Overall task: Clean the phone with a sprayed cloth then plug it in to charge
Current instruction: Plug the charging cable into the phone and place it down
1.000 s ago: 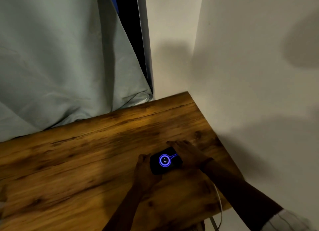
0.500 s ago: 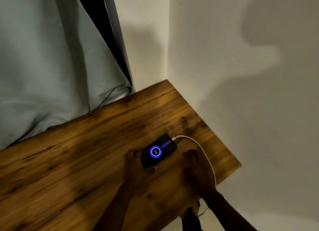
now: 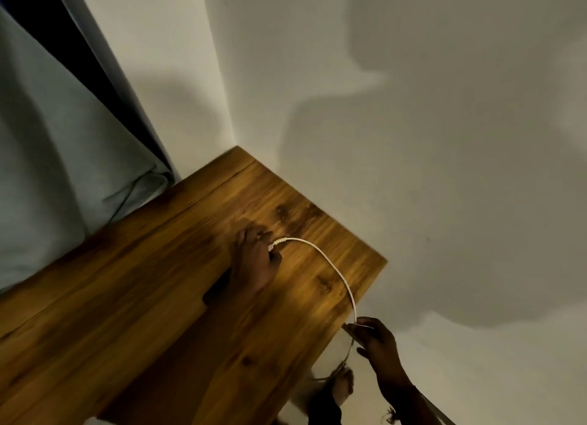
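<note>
both hands split the job: the left hand (image 3: 254, 262) lies flat over the phone (image 3: 217, 289) mid-frame on the table (image 3: 127, 297), likely pinning it, while the right hand (image 3: 374, 338) pinches the white cable (image 3: 330, 264) at the table's lower-right edge, probably managing slack.

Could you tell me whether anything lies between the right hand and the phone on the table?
Only the left hand, which lies flat over the phone and hides most of it. The right hand is at the table edge, fingers on the white cable, which arcs across bare wood to the phone's end.
</note>
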